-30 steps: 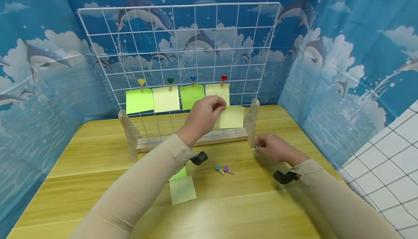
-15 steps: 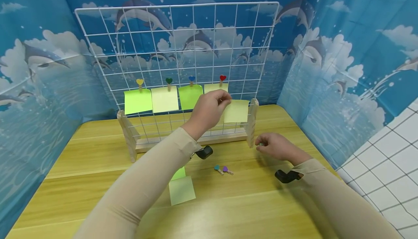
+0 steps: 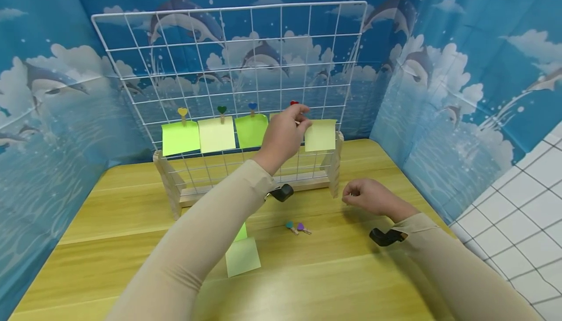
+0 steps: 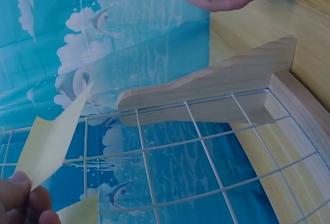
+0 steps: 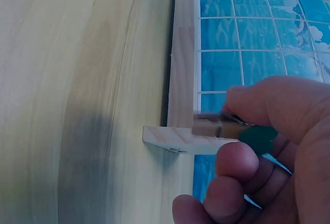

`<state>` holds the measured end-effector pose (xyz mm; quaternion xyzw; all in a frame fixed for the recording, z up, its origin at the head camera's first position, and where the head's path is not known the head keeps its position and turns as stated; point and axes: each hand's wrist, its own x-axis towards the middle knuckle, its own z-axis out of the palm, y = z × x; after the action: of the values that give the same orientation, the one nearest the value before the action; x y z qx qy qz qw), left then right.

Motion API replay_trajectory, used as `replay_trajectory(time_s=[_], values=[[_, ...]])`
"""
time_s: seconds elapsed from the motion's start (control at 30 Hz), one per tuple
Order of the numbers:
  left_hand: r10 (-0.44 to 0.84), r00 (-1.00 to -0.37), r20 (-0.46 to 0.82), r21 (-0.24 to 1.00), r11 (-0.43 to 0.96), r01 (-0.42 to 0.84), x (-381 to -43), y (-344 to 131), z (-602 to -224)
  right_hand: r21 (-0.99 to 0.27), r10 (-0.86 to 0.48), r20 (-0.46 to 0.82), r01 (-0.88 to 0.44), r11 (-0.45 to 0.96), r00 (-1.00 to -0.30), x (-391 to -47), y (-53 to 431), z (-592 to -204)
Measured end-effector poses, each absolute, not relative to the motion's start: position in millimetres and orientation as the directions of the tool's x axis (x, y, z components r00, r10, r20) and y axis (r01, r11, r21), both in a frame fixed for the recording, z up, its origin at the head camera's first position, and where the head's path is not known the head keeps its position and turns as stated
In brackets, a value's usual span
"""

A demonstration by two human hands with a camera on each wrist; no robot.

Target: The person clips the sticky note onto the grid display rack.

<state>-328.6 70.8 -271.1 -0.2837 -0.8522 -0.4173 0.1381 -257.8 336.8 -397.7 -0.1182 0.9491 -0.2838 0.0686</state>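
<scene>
On the white wire grid panel point(image 3: 281, 38), a lime green sticky note point(image 3: 181, 139) is hanging at the left from a yellow heart clothespin point(image 3: 182, 112). Next, a cream sticky note point(image 3: 217, 135) is hanging from a dark green heart clothespin point(image 3: 222, 110), then a grass green sticky note point(image 3: 251, 130) from a blue heart clothespin point(image 3: 252, 107). Our left hand point(image 3: 283, 135) is covering most of the note below the red heart clothespin point(image 3: 294, 103). On the table, a teal heart clothespin point(image 3: 289, 225) and a purple heart clothespin point(image 3: 300, 227) are lying close together.

At the row's right end, we are pinching a pale yellow sticky note point(image 3: 321, 135) by its left side between left thumb and finger. Its free end is curving, so we should be flattening it against the wires and levelling its top edge with its neighbours.

Farther right, low beside the wooden foot point(image 3: 335, 167), our right hand point(image 3: 371, 197) is pinching a green heart clothespin point(image 5: 258, 140), wooden end outward. We should be squeezing its heart end and seating its tip over both paper and wire.
</scene>
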Motion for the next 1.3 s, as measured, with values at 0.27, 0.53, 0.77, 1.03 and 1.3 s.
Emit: replay_trajectory(time_s=[0.27,0.53,0.77,1.03,1.3], values=[[0.328,-0.82,0.469,0.639,0.515,0.571,-334,78,-269,-0.556,-0.287,-0.072,-0.201,0.807,-0.955,-256,339,-398],[0.338,-0.811,0.478,0.622,0.522,0.584,-340,83,-268,-0.559,-0.288,-0.078,-0.197,0.805,-0.954,-256,338,-398],[0.317,-0.821,0.475,0.6,0.566,0.565,-341,88,-264,-0.547,-0.291,-0.083,-0.201,0.812,-0.953,-256,338,-396],[0.282,-0.852,0.442,0.604,0.608,0.515,-340,89,-262,-0.512,-0.322,-0.058,-0.249,0.822,-0.945,-253,336,-389],[0.252,-0.87,0.424,0.596,0.645,0.478,-338,91,-259,-0.513,-0.297,0.033,-0.271,0.814,-0.954,-247,333,-368]])
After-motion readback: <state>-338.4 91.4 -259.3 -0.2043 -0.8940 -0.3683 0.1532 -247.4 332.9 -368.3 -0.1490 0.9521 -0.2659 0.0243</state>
